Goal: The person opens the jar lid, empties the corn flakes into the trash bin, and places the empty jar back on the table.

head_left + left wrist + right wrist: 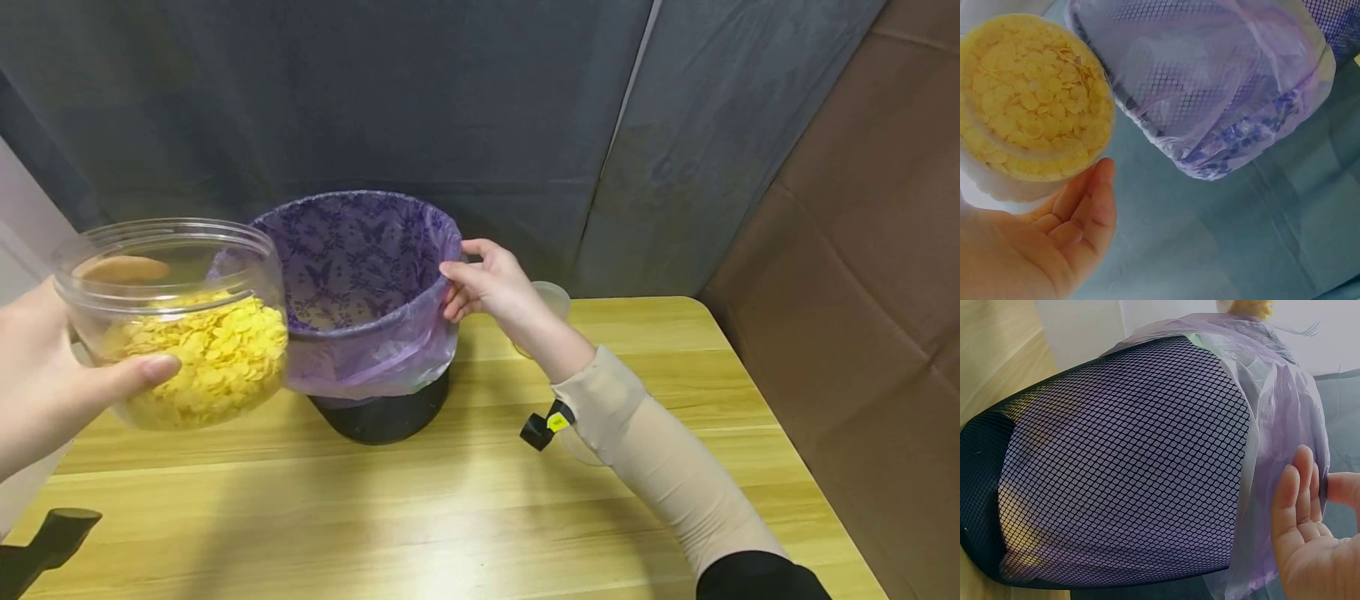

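Note:
My left hand (pixel 52 375) grips a clear round jar (pixel 168 287), thumb on the near side and fingers round the far side. The jar is lidless at the top and about half full of yellow flakes (pixel 217 354). Just right of it stands a black mesh trash bin (pixel 1129 456) lined with a purple patterned bag (pixel 352 267), folded down over the rim. At the bin's right rim my right hand (pixel 491 283) pinches the bagged edge, thumb inside and fingers outside. The jar's lower part overlaps the bin's left side in the head view.
Partly hidden behind my right wrist, a clear round container (pixel 553 298) stands on the wooden table (pixel 465 508). A grey curtain (pixel 375 92) hangs behind the bin, and a brown panel (pixel 862 250) rises along the right side.

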A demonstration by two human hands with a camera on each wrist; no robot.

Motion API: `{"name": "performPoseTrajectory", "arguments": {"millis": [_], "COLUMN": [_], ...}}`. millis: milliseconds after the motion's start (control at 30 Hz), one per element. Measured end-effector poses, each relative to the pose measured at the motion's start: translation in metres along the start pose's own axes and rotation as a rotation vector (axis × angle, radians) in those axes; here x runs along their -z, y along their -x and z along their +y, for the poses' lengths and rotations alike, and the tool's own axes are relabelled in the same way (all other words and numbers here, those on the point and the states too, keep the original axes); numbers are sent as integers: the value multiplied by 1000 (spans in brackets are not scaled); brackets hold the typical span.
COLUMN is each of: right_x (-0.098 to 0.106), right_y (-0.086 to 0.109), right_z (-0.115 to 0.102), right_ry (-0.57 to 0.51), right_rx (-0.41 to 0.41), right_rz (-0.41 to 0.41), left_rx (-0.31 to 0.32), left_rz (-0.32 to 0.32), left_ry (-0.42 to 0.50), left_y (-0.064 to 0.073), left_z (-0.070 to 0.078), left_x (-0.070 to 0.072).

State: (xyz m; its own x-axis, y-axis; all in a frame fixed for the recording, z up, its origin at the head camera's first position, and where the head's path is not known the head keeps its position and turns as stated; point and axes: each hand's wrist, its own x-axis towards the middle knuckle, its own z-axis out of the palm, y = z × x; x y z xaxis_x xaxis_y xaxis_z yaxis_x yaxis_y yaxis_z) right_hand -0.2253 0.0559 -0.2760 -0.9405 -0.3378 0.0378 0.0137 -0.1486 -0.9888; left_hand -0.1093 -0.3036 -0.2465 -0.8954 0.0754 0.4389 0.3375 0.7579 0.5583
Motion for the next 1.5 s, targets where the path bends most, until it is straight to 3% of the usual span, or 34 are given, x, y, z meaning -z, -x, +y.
{"name": "performPoseTrajectory", "arguments": {"millis": [200,267,300,433,500,533,667,900,1067,1333,1500], "right_x": [1,1,1,0,0,0,0,2,3,3,2], "right_y": [1,1,1,0,0,0,0,2,2,1,1], "right_z": [0,0,0,1,1,1,0,-1,-1,0,0], "right_ry": [-1,-3,-4,-2,-1,-2,-3,0,-2,-5,-12], "right_rx": [3,3,3,3,3,2,-1,-3,0,1,-1], "right_rz": [2,0,-1,-5,-7,-9,-3,1,0,-2,-4], "left_rx": [-32,-30,-85,-68,-58,5,58,120,145,93,85], "left_rz": [8,1,-9,-9,2,17,12,-16,-8,32,53], "left_ry": [27,32,-1,25,33,67,16,-22,-1,25,-53], "left_y": [-11,-17,-20,-28,-30,-29,-34,-54,-60,-66,-73], "left_z": [-4,-17,-28,-43,-29,-17,11,14,19,28,34], "left_x": [3,5,6,9,9,8,7,10,12,10,11]}}
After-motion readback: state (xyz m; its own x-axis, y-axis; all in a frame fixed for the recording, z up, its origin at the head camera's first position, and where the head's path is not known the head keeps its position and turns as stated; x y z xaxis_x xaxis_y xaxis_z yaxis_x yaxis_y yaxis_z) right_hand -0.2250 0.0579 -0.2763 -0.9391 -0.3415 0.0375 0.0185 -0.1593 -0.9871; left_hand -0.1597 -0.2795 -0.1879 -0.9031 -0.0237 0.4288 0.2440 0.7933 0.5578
